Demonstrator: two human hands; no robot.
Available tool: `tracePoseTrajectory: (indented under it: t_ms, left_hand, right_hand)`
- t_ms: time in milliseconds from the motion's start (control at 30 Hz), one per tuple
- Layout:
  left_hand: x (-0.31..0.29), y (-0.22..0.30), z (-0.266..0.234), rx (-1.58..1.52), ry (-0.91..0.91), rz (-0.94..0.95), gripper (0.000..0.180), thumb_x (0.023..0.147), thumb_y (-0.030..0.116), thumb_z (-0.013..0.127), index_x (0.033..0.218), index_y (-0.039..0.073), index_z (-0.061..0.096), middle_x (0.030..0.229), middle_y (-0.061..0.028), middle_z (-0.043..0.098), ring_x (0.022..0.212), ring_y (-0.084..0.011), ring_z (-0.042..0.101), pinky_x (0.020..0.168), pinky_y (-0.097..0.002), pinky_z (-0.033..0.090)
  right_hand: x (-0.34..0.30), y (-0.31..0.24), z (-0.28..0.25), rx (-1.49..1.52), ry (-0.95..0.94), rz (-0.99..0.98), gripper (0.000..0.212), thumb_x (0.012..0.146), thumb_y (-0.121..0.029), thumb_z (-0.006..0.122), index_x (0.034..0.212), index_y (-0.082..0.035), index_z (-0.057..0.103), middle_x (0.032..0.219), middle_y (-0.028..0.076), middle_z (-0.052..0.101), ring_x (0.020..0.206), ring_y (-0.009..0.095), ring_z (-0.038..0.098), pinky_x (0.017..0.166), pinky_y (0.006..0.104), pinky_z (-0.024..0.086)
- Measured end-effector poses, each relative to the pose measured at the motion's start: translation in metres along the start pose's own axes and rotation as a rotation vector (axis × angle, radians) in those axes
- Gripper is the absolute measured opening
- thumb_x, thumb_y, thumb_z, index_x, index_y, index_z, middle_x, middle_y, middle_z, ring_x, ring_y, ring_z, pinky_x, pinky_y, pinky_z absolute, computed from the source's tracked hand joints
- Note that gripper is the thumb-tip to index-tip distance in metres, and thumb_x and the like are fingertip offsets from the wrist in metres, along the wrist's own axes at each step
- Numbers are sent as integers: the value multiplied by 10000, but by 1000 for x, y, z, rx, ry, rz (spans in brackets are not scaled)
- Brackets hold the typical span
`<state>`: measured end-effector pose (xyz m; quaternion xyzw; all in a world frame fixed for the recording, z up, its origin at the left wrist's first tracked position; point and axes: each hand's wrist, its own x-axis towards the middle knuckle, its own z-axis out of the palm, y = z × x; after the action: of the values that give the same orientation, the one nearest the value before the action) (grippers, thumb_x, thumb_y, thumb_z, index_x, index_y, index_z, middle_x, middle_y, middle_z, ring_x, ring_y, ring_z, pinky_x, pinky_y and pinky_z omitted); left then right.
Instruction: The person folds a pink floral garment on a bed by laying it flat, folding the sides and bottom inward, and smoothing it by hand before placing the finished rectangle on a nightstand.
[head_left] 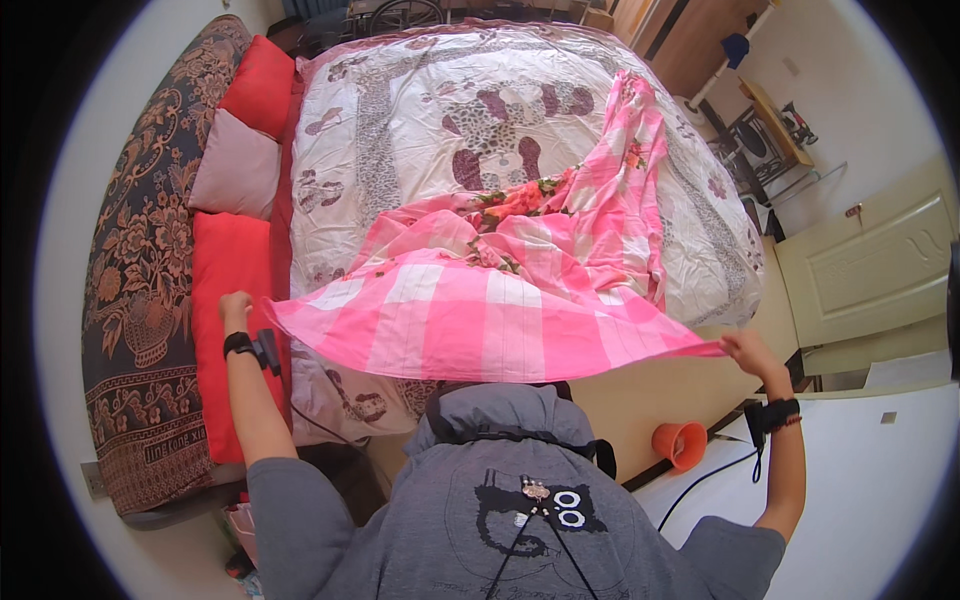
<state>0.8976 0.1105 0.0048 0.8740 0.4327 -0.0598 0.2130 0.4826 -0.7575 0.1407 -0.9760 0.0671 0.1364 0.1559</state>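
Observation:
A pink-and-white checked bed sheet (510,325) with printed flowers stretches across the near side of the bed, its near edge raised and sagging slightly in the middle. At its right corner, my right hand (752,354) is closed on the cloth. My left hand (236,308) is closed at the left corner, over the red pillow, where the cloth blends into the red behind it. Beyond the raised edge the sheet lies rumpled, with a bunched strip running toward the far right. Under it is a white bed cover (400,110) with purple and grey bear prints.
Red pillows (232,300) and a pale pink pillow (236,165) line the dark patterned headboard (150,260) on the left. An orange bin (680,445) stands on the floor at right. Straps with cables are on both wrists. A pale door (868,262) is at far right.

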Motion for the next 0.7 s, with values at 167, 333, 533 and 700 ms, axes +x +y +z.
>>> tracePoseTrajectory:
  t_ms: [167, 333, 533, 700]
  left_hand:
    - [-379, 153, 121, -349, -683, 1357, 465, 668, 177, 661, 1081, 35, 500, 989, -134, 580, 914, -258, 560, 789, -325, 437]
    - [-578, 157, 104, -507, -703, 1907, 459, 748, 203, 620, 1141, 45, 443, 1102, -183, 505, 989, -308, 504, 817, -367, 408]
    - [-598, 165, 105, -775, -714, 1587, 225, 768, 113, 568, 969, 25, 519, 701, -155, 590, 646, -291, 592, 583, -348, 447]
    - [-584, 162, 111, -835, -802, 1523, 194, 796, 90, 540, 976, 17, 542, 754, -128, 621, 637, -153, 598, 577, -261, 446]
  right_hand:
    - [34, -55, -52, -96, -122, -77, 195, 790, -170, 512, 734, 17, 515, 694, 213, 525, 651, 372, 500, 591, 403, 395]
    - [89, -160, -70, 9, -145, -337, 168, 812, -171, 497, 766, -10, 511, 626, 189, 495, 585, 351, 472, 543, 386, 375]
    - [95, -188, -80, 43, 69, -451, 182, 825, -173, 495, 770, -3, 531, 610, 159, 518, 598, 277, 536, 543, 369, 395]
    - [87, -190, -52, 484, 317, -349, 139, 733, -77, 620, 838, -21, 548, 720, 71, 555, 649, 220, 563, 581, 324, 430]
